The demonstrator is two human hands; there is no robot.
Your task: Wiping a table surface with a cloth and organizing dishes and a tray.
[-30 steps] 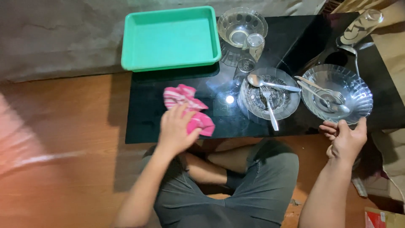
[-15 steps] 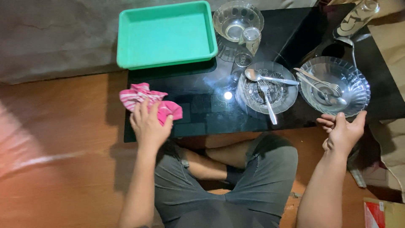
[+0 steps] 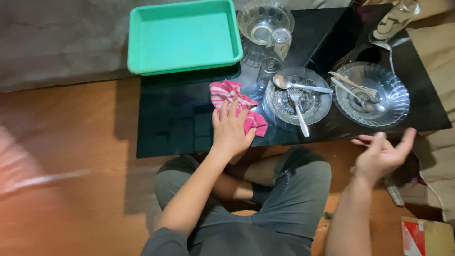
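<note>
- My left hand lies flat on the pink striped cloth, fingers spread and pressing it onto the black table; it pins the cloth more than it clasps it.
- The cloth sits near the middle of the table, just left of the glass plate, which carries a spoon and a fork.
- I judge the step in hand to be wiping the tabletop; the dishes are not yet touched.
- My right hand hangs open and empty off the near edge, fingers loose, just below the big glass bowl with cutlery in it.
- The next stroke calls for flat, even pressure and a short reach, since the plate rim is right beside the cloth and could be nudged.
- The green tray stands empty at the far left corner, a smaller glass bowl and a tipped drinking glass beside it.
- A cardboard box with a red and white panel lies on the floor at the lower right; its print is too small to make out.
</note>
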